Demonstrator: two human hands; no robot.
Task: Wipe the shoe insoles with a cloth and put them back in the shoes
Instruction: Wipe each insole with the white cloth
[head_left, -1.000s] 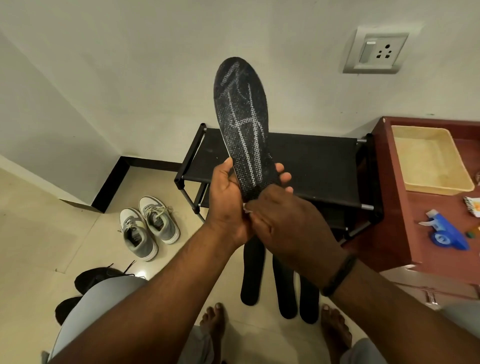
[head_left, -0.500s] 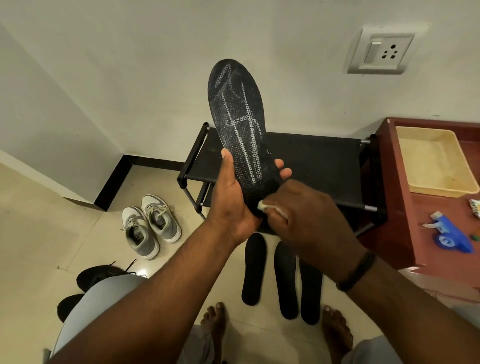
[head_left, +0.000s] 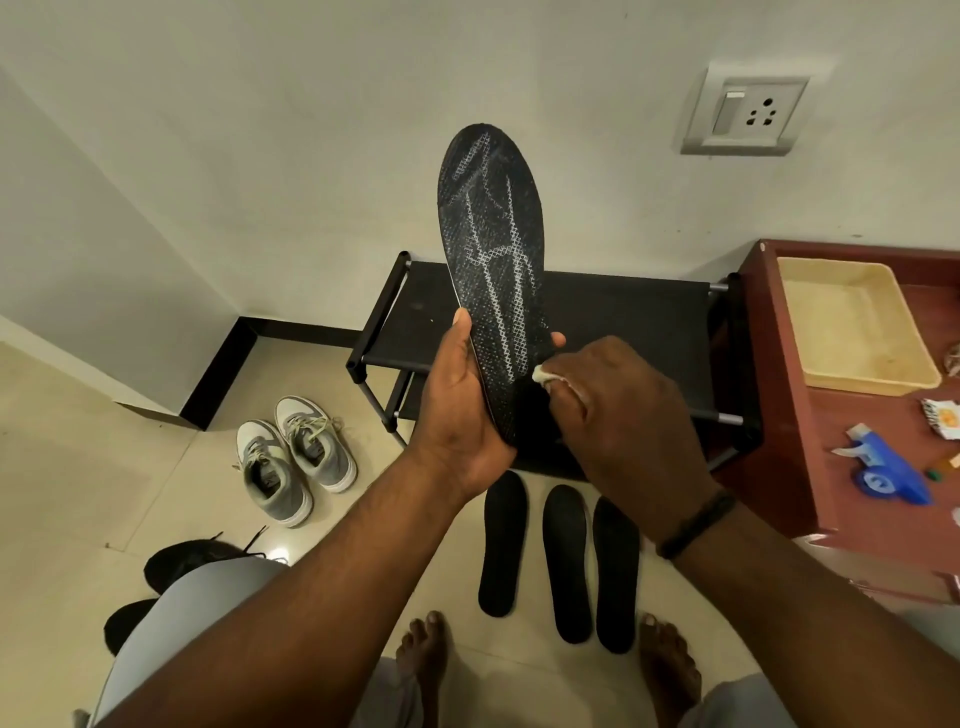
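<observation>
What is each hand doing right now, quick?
Left hand: closed, fingers and thumb gripping the black insole near its lower end, holding it upright.
Right hand: closed, pinching a small white cloth against the insole.

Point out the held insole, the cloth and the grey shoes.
held insole (head_left: 491, 249): head view, on its patterned middle.
cloth (head_left: 543, 375): head view, on the white bit showing at the right hand's fingers.
grey shoes (head_left: 317, 441): head view, on the right-hand shoe's laces.

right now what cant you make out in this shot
Head view only:
- cloth: mostly hidden inside the right hand.
- insole heel: covered by the left hand.
- black shoes: partly hidden by a knee.
- blue tool on the red table: too small to identify.
</observation>
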